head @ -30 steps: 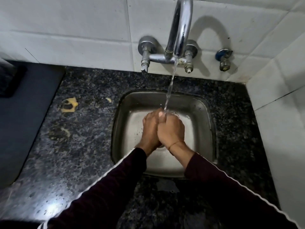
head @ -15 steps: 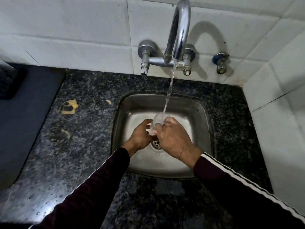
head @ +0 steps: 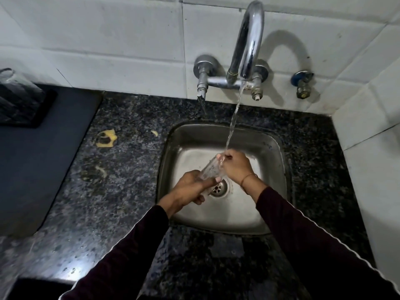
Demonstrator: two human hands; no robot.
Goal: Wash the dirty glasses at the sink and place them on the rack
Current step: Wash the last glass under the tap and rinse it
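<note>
Two hands hold one clear glass (head: 211, 171) over the sink (head: 275, 204), just above its drain (head: 219, 188). We see the left hand (head: 190, 189) curled round the lower end and the right hand (head: 237, 164) gripping the tilted upper end. Water (head: 232, 124) from the tap (head: 249, 42) behind the sink lands at the right hand's fingers (head: 227, 155), by the glass's top.

Yellow scrap (head: 106, 138) on dark speckled countertop (head: 121, 169); blue-capped valve (head: 302, 83) on white tiled wall (head: 108, 40).
</note>
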